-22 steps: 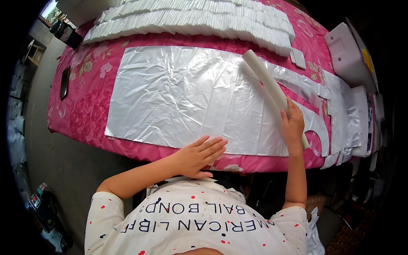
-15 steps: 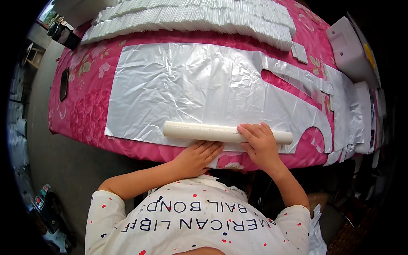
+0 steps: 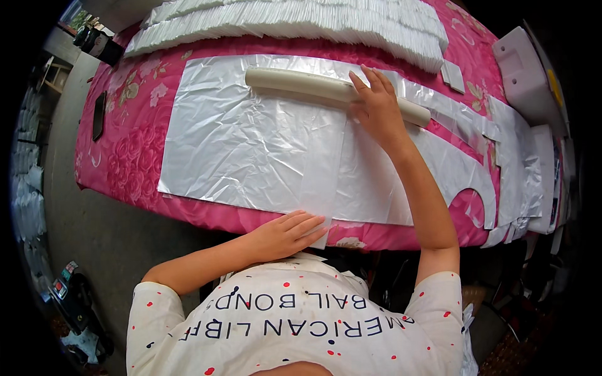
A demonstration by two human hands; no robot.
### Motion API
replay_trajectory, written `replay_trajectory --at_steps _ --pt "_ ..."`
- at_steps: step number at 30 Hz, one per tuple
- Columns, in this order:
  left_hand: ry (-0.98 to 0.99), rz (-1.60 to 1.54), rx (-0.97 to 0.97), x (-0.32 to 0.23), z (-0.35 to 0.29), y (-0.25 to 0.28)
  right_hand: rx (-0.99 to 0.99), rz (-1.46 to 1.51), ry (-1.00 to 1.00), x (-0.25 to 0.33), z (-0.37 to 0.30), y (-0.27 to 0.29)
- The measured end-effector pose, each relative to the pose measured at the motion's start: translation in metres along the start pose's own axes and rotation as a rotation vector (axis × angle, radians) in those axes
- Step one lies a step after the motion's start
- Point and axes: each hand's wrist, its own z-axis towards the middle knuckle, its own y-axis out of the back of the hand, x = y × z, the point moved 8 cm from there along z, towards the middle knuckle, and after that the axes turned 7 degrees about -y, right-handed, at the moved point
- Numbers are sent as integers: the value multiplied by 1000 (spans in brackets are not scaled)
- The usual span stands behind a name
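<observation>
A thin, shiny white plastic apron (image 3: 241, 153) lies spread over the pink flowered cloth, creased on its left part, with a curved cut-out on its right side. Across its far part rests a long white plastic tube (image 3: 295, 83). My right hand (image 3: 377, 108) is over the tube right of its middle, fingers across the top and thumb on the near side. Flat at the table's near edge lies my left hand (image 3: 290, 235), fingers stretched out, holding nothing. Beside its fingertips a narrow pale strip (image 3: 320, 241) hangs over the edge.
Long rows of folded white packets (image 3: 282, 31) stand at the far side, with a small loose stack (image 3: 453, 76) nearby. A dark phone (image 3: 98, 116) and a black cup (image 3: 100, 47) are on the left. More plastic sheets (image 3: 517, 163) and a white foam box (image 3: 527, 72) fill the right end.
My right hand has moved the tube away from me, from the apron's near edge to its far part. The left hand stays at the near edge, its fingers now clear of the tube.
</observation>
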Motion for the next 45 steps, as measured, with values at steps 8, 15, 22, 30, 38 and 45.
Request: replay_trajectory --at_steps 8,15,22,30,38,45 --pt "-81 -149 -101 5 -12 13 612 411 254 89 -125 1" --pt "-105 -281 -290 27 0 49 433 334 186 90 -135 5" --pt "-31 -343 -143 40 9 46 245 320 161 84 -130 9" --pt "201 -267 -91 68 10 39 253 337 68 72 -119 12" --pt "676 -516 -464 102 8 42 766 583 -837 21 -100 -27" --pt "460 21 15 82 30 0 824 609 -882 15 -97 -35"
